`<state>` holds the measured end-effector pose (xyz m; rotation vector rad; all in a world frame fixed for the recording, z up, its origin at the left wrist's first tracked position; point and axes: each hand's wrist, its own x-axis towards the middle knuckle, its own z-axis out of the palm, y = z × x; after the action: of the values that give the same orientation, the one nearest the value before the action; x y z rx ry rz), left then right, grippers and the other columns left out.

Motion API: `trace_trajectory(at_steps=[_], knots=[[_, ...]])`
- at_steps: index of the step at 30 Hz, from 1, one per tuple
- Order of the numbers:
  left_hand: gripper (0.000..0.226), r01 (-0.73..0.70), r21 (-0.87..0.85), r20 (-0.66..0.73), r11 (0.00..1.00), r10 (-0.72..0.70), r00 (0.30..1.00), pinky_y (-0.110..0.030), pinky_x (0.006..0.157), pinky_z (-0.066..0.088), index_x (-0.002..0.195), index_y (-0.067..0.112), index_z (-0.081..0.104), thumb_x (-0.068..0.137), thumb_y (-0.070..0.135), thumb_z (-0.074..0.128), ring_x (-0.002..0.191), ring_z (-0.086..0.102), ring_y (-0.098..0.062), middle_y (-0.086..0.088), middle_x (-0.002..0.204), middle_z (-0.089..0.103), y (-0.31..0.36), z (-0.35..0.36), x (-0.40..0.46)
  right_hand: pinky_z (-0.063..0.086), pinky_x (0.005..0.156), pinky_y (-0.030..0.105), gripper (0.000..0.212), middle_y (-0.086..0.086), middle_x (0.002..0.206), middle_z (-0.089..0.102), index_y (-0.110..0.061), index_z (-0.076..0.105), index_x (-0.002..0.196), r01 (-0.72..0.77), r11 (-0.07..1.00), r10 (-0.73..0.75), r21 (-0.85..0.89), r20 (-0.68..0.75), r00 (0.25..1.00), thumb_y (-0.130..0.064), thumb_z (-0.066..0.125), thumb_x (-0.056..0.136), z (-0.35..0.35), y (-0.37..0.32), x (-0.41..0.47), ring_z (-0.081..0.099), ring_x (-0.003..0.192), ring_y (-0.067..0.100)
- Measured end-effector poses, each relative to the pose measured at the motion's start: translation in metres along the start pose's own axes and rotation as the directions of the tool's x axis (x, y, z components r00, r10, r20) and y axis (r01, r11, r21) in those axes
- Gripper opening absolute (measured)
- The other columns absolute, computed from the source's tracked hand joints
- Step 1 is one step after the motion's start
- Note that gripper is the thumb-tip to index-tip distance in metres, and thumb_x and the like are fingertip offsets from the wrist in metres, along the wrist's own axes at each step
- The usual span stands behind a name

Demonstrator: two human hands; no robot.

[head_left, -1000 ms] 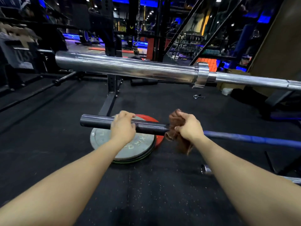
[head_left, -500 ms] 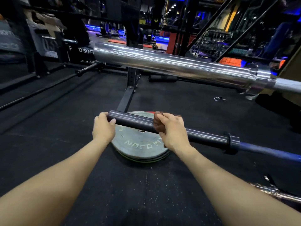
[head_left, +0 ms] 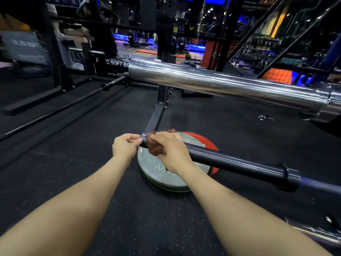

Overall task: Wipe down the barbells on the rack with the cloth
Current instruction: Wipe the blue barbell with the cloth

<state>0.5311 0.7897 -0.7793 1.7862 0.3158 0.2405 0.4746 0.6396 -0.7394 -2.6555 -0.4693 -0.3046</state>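
Both hands at the black bar's (head_left: 230, 162) tip — right (head_left: 171, 152) clamps cloth (head_left: 156, 146) around it, left (head_left: 125, 145) curled against the end; I'd twist the cloth fully round.

chrome barbell (head_left: 230, 84) overhead, stacked plates (head_left: 166, 174) below, open floor (head_left: 64, 154) leftward

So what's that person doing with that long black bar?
A person is cleaning a dark barbell in a gym. The right hand grips a brown cloth wrapped round the bar close to its end. The left hand is at the very tip, fingers curled by it. A shiny chrome barbell sits higher up, and grey and red weight plates lie on the floor underneath.
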Motion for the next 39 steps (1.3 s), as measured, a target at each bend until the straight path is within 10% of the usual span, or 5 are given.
trace_trajectory(at_steps=[8, 15, 21, 33, 39], knots=[[0.011, 0.032, 0.12, -0.023, 0.992, -0.03, 0.999, -0.029, 0.08, 0.048, 0.073, 0.021, 0.068, 0.082, 0.026, 0.072, 0.085, 0.059, -0.02, -0.001, 0.084, 0.067, 0.016, 0.007, 0.012, 0.031, 0.093, 0.016, 0.057, -0.008, 0.132, 0.048, -0.023, 0.052, 0.135, -0.183, 0.983, 0.178, 0.013, -0.317, 0.931, -0.011, 0.069, 0.082, -0.023, 0.039, -0.046, 0.037, 0.114, 0.018], [0.018, 0.088, 0.091, 0.104, 0.992, -0.098, 0.99, -0.029, 0.078, 0.05, 0.065, 0.018, 0.067, 0.079, 0.023, 0.076, 0.074, 0.059, -0.02, -0.002, 0.07, 0.064, 0.02, 0.004, 0.029, 0.036, 0.095, 0.025, 0.057, -0.006, 0.135, 0.039, -0.026, 0.037, 0.143, -0.249, 0.963, 0.23, -0.098, -0.174, 0.957, -0.019, 0.058, 0.091, -0.007, 0.018, -0.022, 0.029, 0.118, 0.02], [0.014, 0.142, -0.022, 0.332, 0.99, -0.126, 0.935, -0.008, 0.044, 0.044, 0.086, 0.012, 0.065, 0.093, 0.004, 0.056, 0.067, 0.057, -0.007, -0.002, 0.076, 0.062, 0.02, -0.014, 0.027, 0.036, 0.098, 0.028, 0.057, -0.003, 0.138, 0.042, -0.026, 0.036, 0.144, -0.173, 0.981, 0.165, -0.088, -0.088, 0.982, -0.018, 0.057, 0.091, 0.02, -0.014, 0.017, 0.031, 0.119, 0.024], [0.023, 0.365, -0.19, 0.312, 0.911, -0.296, 0.903, -0.023, 0.067, 0.044, 0.098, 0.019, 0.061, 0.1, 0.014, 0.038, 0.07, 0.051, -0.009, 0.001, 0.078, 0.058, 0.017, -0.038, 0.018, 0.041, 0.097, 0.032, 0.054, 0.0, 0.127, 0.057, -0.029, 0.053, 0.131, -0.153, 0.98, 0.148, 0.129, 0.047, 0.988, -0.011, 0.063, 0.08, 0.025, -0.05, 0.06, 0.045, 0.118, 0.029], [0.028, 0.372, -0.154, 0.449, 0.915, -0.271, 0.852, -0.027, 0.091, 0.04, 0.102, 0.016, 0.063, 0.103, 0.028, 0.037, 0.116, 0.053, -0.013, 0.001, 0.117, 0.061, 0.016, -0.028, 0.006, 0.043, 0.086, 0.027, 0.045, 0.004, 0.113, 0.067, -0.021, 0.063, 0.118, -0.314, 0.915, 0.365, 0.254, -0.185, 0.912, -0.011, 0.072, 0.075, -0.02, -0.021, 0.032, 0.06, 0.105, 0.023]])
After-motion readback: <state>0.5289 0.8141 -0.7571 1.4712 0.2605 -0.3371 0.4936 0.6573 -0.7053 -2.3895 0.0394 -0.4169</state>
